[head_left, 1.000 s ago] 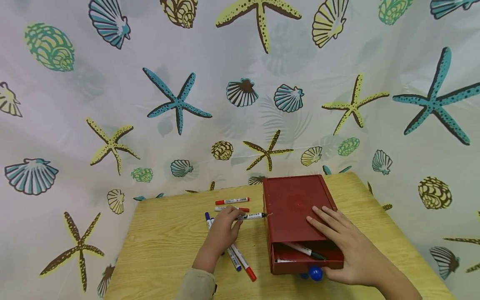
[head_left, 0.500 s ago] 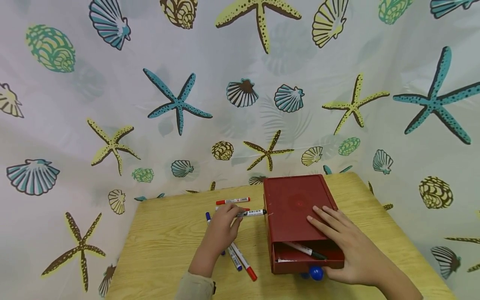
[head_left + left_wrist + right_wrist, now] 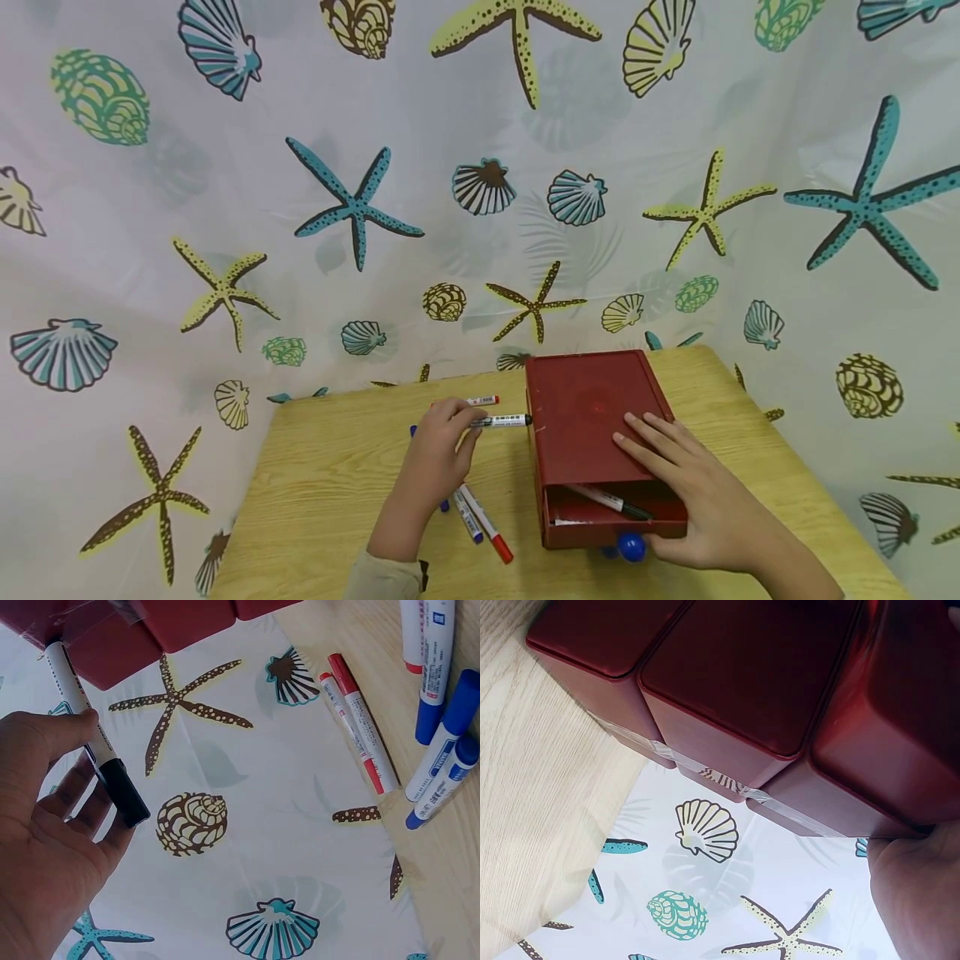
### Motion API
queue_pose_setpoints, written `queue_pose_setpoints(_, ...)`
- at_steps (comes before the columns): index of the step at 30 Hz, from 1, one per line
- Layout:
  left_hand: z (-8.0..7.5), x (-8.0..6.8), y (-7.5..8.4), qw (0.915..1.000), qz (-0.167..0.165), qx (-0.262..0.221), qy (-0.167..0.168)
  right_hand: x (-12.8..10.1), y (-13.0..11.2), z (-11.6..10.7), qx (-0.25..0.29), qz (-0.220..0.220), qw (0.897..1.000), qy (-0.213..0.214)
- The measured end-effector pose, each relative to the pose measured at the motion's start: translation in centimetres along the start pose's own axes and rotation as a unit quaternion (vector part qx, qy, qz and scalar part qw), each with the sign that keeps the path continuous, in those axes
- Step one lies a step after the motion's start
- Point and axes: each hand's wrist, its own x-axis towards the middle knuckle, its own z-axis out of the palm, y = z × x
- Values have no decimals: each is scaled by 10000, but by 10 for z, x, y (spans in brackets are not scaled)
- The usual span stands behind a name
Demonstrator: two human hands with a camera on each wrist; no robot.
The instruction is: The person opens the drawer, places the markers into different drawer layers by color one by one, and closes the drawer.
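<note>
My left hand (image 3: 438,458) pinches a white marker with a black cap (image 3: 504,421) between thumb and fingers. In the head view the marker lies level, its far end right at the left side of a dark red drawer box (image 3: 585,400). My right hand (image 3: 697,492) rests on the box's top with spread fingers, its thumb low by the front. Below the top, the drawer stands partly out, with a blue round knob (image 3: 632,547) on its front. Inside it lies another black-capped marker (image 3: 607,498). The right wrist view shows the box's red sections (image 3: 720,690) joined by clear tape.
Left of the box, a red-capped marker (image 3: 501,546) and a blue-capped marker (image 3: 468,518) lie side by side on the wooden table (image 3: 322,483). Farther back is another red marker (image 3: 486,400), partly behind my left hand. A shell-patterned cloth (image 3: 420,208) hangs behind the table.
My left hand has shifted slightly away from me along the box's left side, carrying the black-capped marker. The right hand and the box have stayed in place.
</note>
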Motion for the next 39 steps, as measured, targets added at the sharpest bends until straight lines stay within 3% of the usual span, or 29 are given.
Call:
queue_pose_setpoints(8,-4,-2,4,10000,-82,11,51,-1,-3,-1,-4,0,10000,6)
queue_pose_setpoints(26,-19,2,18,9989,125,205,405,-3,-7,-2,1,27,10000,34)
queue_pose_setpoints(39,-27,4,41,9993,258,5,259,-4,-9,0,-24,36,10000,60)
